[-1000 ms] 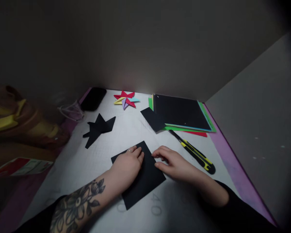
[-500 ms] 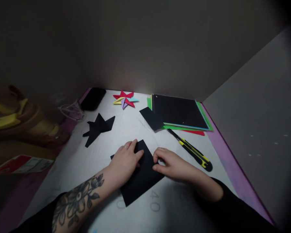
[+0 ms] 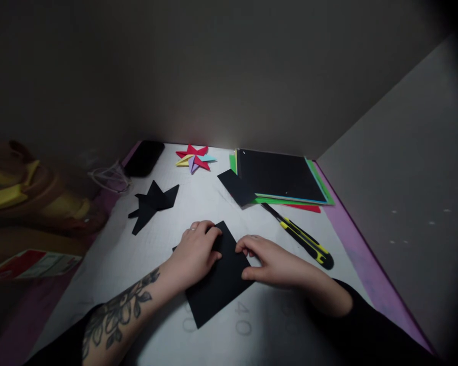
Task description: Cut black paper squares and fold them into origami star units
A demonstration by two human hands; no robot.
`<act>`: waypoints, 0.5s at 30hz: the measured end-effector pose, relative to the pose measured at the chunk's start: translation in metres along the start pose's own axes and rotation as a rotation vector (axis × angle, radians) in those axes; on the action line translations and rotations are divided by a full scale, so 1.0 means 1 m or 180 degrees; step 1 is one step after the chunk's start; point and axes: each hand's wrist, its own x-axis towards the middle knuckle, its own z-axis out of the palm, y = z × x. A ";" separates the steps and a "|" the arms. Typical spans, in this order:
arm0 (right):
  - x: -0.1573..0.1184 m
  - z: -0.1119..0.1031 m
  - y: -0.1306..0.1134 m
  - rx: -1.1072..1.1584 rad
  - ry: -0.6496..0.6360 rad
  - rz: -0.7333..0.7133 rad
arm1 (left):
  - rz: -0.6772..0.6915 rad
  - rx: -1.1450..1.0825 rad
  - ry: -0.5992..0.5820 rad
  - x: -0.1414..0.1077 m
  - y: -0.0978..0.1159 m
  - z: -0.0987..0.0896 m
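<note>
A black paper sheet [image 3: 217,292] lies at a slant on the white mat in front of me. My left hand [image 3: 198,251] rests on its upper left part, fingers bent and pressed down on the paper. At the sheet's right edge is my right hand [image 3: 261,259], its thumb and forefinger at the edge with a gap between them. Left of the sheet lies a folded black paper shape [image 3: 154,202] with several points. A smaller black paper piece [image 3: 236,188] overlaps the stack's corner.
A stack of coloured sheets [image 3: 282,175] topped with black lies at the back right. Near my right forearm is a yellow-black cutter [image 3: 307,239]. A multicoloured paper star [image 3: 194,158] and a black phone [image 3: 145,158] lie at the back; a brown bag [image 3: 53,203] stands left.
My left fingers have curled in from a flatter spread. My right thumb and forefinger have moved further apart at the sheet's edge. The view has shifted slightly.
</note>
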 end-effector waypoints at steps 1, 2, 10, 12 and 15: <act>0.000 0.000 0.000 0.0001 0.0003 -0.0001 | -0.0026 -0.0030 0.0024 0.001 0.000 0.000; 0.000 0.000 0.000 0.0005 0.0000 0.0001 | -0.0042 -0.0057 0.0041 0.001 0.000 0.000; 0.001 0.004 0.001 0.0237 0.0062 0.0133 | -0.0048 -0.0189 0.0058 0.003 -0.003 0.000; 0.002 0.006 0.001 0.0329 0.0108 0.0234 | 0.0001 -0.0154 0.0057 0.003 -0.004 0.000; 0.003 0.009 0.000 0.0370 0.0198 0.0324 | 0.0089 -0.0040 0.0040 0.002 -0.006 0.001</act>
